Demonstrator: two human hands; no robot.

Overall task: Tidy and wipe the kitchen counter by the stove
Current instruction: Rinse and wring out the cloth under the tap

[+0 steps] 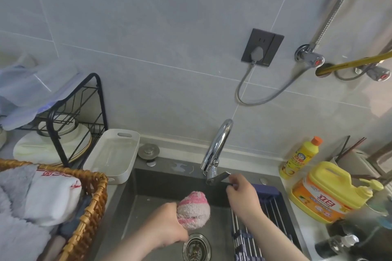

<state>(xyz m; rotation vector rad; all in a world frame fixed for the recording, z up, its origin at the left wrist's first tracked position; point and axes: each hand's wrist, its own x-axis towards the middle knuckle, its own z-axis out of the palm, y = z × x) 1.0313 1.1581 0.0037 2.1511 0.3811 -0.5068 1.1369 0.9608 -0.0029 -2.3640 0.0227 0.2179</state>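
Grey tiled wall (169, 16), dark sink (161, 184), pink cloth (193, 209)

counter (286, 186) holds white tray (110, 175), wicker basket (93, 203), yellow bottle (299, 158), detergent jug (322, 195).

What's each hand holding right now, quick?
The left hand grips the balled pink cloth over the sink.
The right hand pinches the faucet handle.

2 bare hands, left hand (169, 225) and right hand (244, 198); both forearms (275, 233) unsleeved as far as they show.
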